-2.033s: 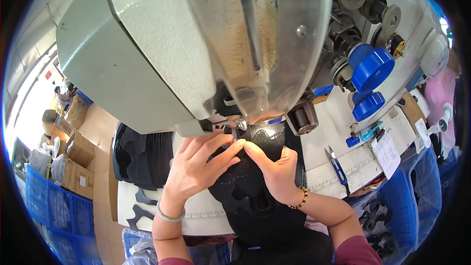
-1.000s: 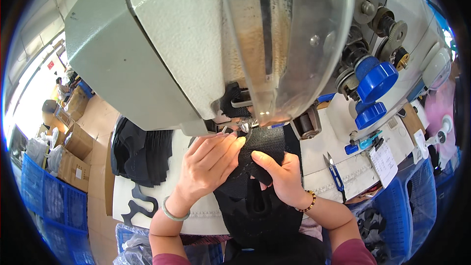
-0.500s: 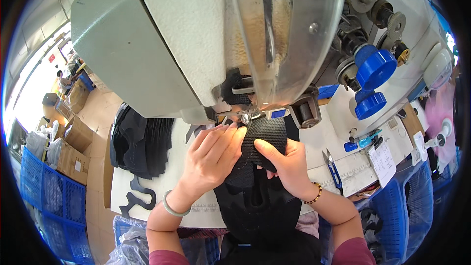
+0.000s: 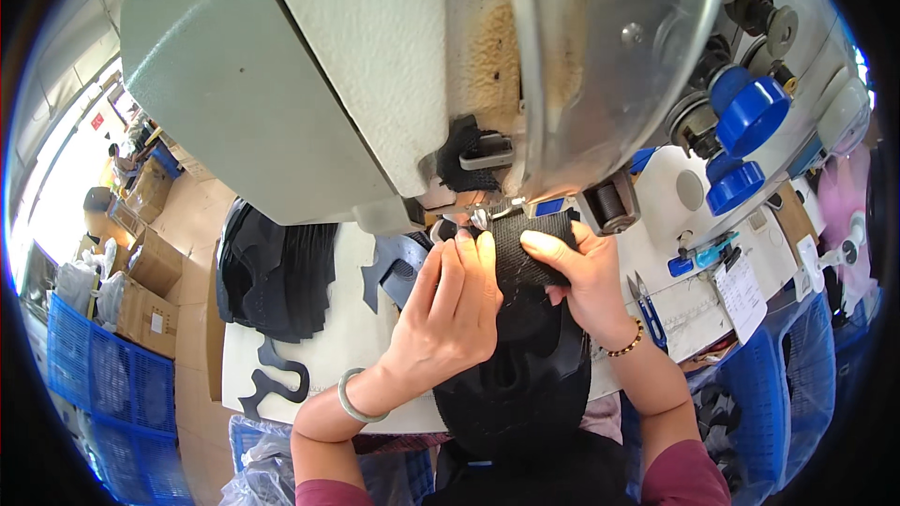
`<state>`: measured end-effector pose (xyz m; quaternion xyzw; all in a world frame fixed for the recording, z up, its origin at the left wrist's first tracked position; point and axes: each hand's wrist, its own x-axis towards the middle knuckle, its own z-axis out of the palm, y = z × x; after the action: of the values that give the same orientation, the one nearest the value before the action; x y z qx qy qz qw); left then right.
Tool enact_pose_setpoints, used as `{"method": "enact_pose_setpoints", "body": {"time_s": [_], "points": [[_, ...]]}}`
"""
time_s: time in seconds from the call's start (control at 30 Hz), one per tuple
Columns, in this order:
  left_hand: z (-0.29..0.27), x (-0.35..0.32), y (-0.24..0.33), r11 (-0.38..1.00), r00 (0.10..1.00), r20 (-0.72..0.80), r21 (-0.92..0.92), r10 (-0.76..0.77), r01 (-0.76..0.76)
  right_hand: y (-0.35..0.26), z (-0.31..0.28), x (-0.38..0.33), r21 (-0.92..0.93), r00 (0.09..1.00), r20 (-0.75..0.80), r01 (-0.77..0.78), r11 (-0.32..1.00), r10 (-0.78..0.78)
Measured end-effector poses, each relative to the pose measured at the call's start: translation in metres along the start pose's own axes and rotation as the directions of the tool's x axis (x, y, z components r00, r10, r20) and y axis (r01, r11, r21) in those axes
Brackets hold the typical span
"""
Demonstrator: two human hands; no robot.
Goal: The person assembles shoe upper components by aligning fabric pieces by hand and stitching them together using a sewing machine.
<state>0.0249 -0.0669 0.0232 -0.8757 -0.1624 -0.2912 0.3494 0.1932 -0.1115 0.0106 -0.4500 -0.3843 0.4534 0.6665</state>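
A large grey-white sewing machine fills the upper half of the view. Under its needle area lies a black textured fabric piece, which continues down toward me as a dark shaped part. My left hand lies flat on the fabric, fingers together and pointing at the needle. My right hand grips the fabric's right side, thumb across the top. A pale bangle circles my left wrist; a beaded bracelet is on the right wrist.
A stack of black cut pieces lies on the white table at left, with a curved black strip near the front edge. Blue knobs sit on the machine's right. Blue-handled snips, blue crates and cardboard boxes surround it.
The view has drawn closer to the machine. Both hands have pushed the black fabric up under the needle area, with the left fingers now straighter and nearer the needle.
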Motion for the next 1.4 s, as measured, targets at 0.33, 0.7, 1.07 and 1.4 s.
{"method": "enact_pose_setpoints", "body": {"time_s": [0.33, 0.7, 1.07, 1.4], "points": [[0.005, -0.012, -0.023, 0.760, 0.952, -0.025, -0.608, -0.306, 0.229, -0.004, -0.021, 0.022, 0.056, 0.997, 0.065, -0.053, 0.997, 0.050], [0.016, -0.014, -0.025, 0.854, 0.939, -0.276, -0.519, -0.206, 0.035, 0.030, 0.029, -0.034, 0.032, 0.962, 0.269, -0.057, 0.998, 0.046], [0.013, -0.013, -0.026, 0.892, 0.960, -0.242, -0.451, -0.138, 0.015, 0.032, 0.027, -0.031, 0.121, 0.963, 0.264, -0.096, 0.988, 0.061], [0.000, -0.006, -0.023, 0.923, 0.984, -0.128, -0.378, -0.124, 0.067, 0.028, 0.021, -0.029, 0.084, 0.959, 0.284, -0.003, 0.996, -0.021]]}}
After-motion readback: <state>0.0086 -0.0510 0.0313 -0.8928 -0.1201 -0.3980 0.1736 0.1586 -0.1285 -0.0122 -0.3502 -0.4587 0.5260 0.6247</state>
